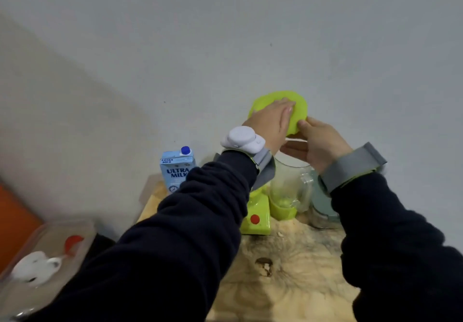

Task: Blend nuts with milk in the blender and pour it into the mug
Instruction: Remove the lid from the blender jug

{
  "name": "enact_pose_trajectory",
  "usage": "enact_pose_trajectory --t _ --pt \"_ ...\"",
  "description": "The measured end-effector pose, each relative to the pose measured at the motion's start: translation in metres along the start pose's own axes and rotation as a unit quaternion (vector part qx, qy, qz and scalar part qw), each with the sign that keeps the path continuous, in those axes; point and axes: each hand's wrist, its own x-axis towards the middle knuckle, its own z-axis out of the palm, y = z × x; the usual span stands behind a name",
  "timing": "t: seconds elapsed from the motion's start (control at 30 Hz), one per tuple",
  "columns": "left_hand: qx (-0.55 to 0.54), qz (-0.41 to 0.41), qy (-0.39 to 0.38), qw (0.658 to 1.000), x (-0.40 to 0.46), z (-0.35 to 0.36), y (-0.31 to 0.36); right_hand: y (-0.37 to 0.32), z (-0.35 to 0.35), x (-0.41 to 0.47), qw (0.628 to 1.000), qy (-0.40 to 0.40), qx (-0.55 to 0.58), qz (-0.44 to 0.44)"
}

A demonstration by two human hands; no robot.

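Note:
A lime-green blender lid (299, 107) is held up in the air above the clear blender jar (288, 186). My left hand (271, 123) lies flat across the lid's face, and my right hand (318, 144) pinches its lower right edge. The jar stands open beside the lime-green blender base (258, 221), which has a red button. A blue and white milk carton (176, 169) with a blue cap stands at the back left of the table. A container with a teal lid (323, 211) sits to the right of the jar, partly hidden by my right sleeve.
The wooden table (288, 271) has a dark knot near its middle and a small crumb in front of the blender base. A clear plastic box (47, 254) with a white and a red item lies at the lower left. A pale wall stands close behind.

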Motion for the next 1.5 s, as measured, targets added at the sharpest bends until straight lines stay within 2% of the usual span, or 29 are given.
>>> enact_pose_trajectory --t 0.2,0.4,0.53,0.77,1.0,1.13,1.3,1.5 --pt "0.04 -0.073 -0.099 0.992 -0.06 0.005 -0.066 0.076 0.043 -0.001 0.992 -0.017 0.044 0.117" --pt "0.125 -0.145 -0.22 0.957 -0.122 0.024 -0.113 0.162 0.074 -0.011 0.976 -0.013 0.03 0.216" --pt "0.154 -0.161 -0.286 0.932 -0.161 0.044 -0.128 0.207 0.08 -0.023 0.964 0.013 0.032 0.264" --pt "0.137 -0.149 -0.329 0.923 -0.193 0.074 -0.142 0.256 0.069 -0.029 0.944 0.076 0.054 0.317" --pt "0.147 -0.166 -0.367 0.903 -0.202 0.082 -0.148 0.269 0.063 -0.032 0.944 0.064 0.023 0.324" --pt "0.137 -0.154 -0.373 0.904 -0.196 0.077 -0.142 0.26 0.052 -0.036 0.945 0.047 -0.083 0.313" --pt "0.134 -0.122 -0.357 0.916 -0.173 0.084 -0.129 0.235 0.023 -0.045 0.94 0.107 -0.12 0.301" --pt "0.125 -0.093 -0.349 0.924 -0.145 0.101 -0.094 0.202 -0.033 -0.057 0.941 0.14 -0.162 0.262"
